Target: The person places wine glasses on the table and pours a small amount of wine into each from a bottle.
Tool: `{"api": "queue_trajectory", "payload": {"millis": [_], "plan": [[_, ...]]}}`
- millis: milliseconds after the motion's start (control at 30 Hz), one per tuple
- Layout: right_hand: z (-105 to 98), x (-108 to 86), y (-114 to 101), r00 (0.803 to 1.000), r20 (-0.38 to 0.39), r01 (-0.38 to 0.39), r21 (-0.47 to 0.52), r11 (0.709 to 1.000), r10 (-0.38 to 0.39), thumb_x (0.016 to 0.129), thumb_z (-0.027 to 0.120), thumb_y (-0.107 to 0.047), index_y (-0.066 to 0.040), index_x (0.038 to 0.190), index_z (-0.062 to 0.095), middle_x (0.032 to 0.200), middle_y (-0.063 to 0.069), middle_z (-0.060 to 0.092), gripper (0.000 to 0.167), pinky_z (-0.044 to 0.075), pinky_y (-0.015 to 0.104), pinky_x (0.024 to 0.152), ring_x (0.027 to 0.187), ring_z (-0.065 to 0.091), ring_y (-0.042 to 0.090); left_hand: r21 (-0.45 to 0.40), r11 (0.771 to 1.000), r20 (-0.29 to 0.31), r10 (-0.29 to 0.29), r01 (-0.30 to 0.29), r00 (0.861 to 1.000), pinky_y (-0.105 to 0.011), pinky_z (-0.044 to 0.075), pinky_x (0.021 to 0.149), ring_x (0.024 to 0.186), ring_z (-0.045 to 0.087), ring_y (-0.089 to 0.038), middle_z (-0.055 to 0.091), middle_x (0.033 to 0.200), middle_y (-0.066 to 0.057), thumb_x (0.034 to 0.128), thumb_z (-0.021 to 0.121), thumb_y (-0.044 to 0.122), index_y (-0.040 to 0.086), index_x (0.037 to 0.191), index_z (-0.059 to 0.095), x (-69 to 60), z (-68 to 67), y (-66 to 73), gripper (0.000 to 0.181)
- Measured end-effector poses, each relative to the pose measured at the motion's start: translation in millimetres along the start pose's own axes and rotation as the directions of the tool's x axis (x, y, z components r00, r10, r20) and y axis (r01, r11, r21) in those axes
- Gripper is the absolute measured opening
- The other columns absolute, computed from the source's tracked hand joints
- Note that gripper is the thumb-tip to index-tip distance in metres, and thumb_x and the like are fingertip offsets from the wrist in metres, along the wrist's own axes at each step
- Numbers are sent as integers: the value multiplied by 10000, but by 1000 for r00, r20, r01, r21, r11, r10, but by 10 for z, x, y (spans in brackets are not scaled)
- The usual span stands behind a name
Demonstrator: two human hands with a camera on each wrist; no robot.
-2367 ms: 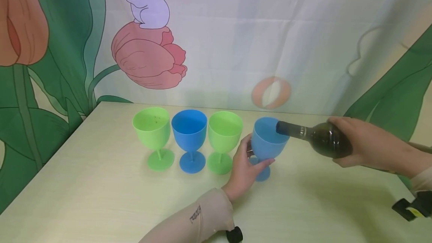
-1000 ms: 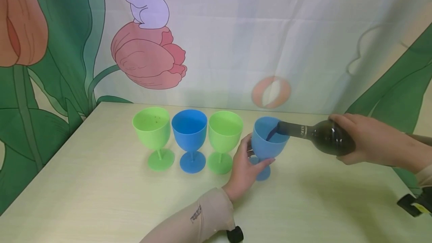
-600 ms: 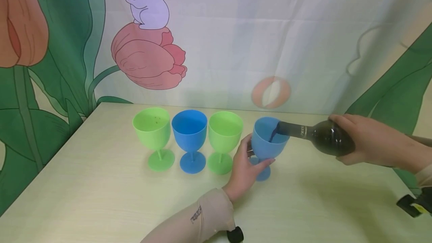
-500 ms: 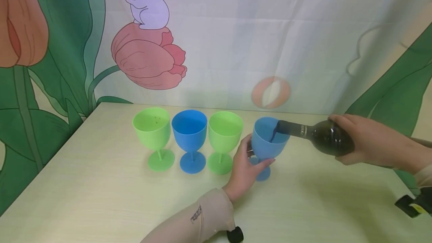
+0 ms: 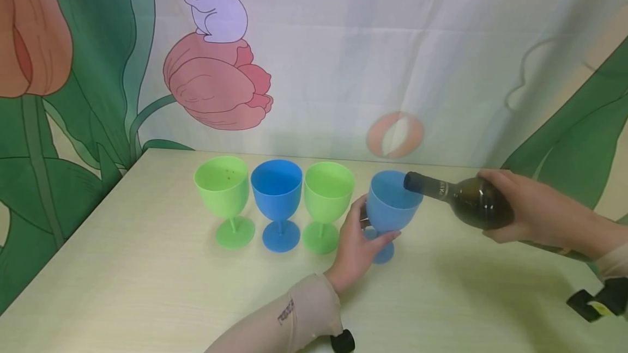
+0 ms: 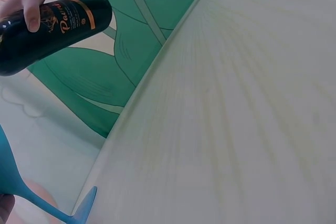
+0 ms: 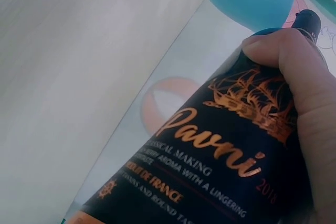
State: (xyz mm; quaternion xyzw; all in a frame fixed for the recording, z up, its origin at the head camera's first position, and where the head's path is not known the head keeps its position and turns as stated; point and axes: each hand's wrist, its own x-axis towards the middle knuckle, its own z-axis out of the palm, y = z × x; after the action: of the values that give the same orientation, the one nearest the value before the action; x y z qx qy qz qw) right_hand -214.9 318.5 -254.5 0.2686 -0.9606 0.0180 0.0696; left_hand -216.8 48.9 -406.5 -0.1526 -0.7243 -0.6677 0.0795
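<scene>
Right hand [image 5: 522,207] holds bottle [image 5: 478,203] above table [image 5: 147,287], at rim of rightmost goblet [image 5: 391,212].

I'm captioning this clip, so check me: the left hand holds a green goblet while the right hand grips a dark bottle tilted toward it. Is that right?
Not quite: the goblet in the left hand is blue, as the head view shows. The right hand does grip a tilted dark bottle.

Pale table [image 5: 147,287], two green goblets [image 5: 224,198], blue goblet [image 5: 277,199]
</scene>
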Motion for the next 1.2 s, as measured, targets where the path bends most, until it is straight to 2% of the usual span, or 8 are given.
{"api": "queue_trajectory", "payload": {"millis": [300,567,867,1133,1200], "plan": [[114,-73,62,999,-47,27,15,1000,-26,551,912,-272,32,1269,449,1028,126,606,907,490,276,576,818,604,161,-1,1000,-5,0,0,1000,-367,465,1017,1209,537,-192,498,1384,9,796,789,262,234,1442,328,-2,1,1,794],[216,-149,144,988,-127,85,-10,996,-86,526,919,-288,27,1234,485,1014,88,631,888,483,261,572,818,601,155,-2,1000,-1,-3,3,1000,-350,459,1022,1214,540,-191,496,1388,12,801,785,270,235,1444,324,0,-2,-8,792],[290,-203,163,988,-141,66,11,998,-63,527,922,-277,-21,1220,491,996,25,627,856,486,244,591,815,574,68,3,1000,-1,8,-8,1000,-365,467,1013,1205,543,-188,503,1380,13,800,785,276,239,1441,327,4,8,-35,788],[339,-257,207,987,-153,46,10,999,-44,533,924,-303,1,1261,476,1028,58,627,907,494,254,604,835,573,76,-1,1000,-4,14,-14,1000,-396,470,1013,1204,540,-192,501,1381,7,801,784,263,229,1441,328,-5,2,-10,786],[341,-269,219,988,-150,41,18,999,-38,533,924,-301,14,1257,473,1030,84,628,909,496,268,601,835,591,116,-1,1000,-4,12,-12,1000,-403,470,1015,1204,541,-195,501,1381,3,800,785,261,224,1442,329,-5,2,-3,788]]}}
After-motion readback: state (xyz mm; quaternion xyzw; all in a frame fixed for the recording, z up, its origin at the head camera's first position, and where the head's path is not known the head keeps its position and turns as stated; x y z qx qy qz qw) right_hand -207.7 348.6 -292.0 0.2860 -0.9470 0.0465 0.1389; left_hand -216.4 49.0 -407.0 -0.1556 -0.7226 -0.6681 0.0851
